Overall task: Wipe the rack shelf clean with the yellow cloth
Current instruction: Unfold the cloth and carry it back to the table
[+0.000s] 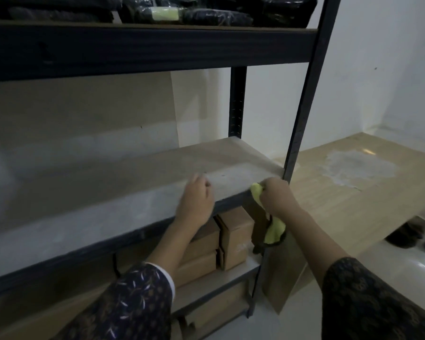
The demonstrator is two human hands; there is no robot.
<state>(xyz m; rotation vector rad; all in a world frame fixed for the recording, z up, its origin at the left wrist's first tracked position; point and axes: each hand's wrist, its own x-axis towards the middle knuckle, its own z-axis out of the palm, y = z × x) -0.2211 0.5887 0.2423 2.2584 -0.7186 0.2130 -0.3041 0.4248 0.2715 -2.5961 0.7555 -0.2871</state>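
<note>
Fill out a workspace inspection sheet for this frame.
Surface: rack shelf, a pale, patchy-looking board.
Job's things: yellow cloth bunched at the shelf's front right corner, tail hanging below the edge.
Clutter: cardboard boxes on the shelf below; dark wrapped bundles on the shelf above.
Grippers: left hand rests on the shelf's front edge, holding nothing; right hand grips the cloth.
Cables: nothing seen.
Surroundings: white wall behind; floor with a pale patch to the right.
</note>
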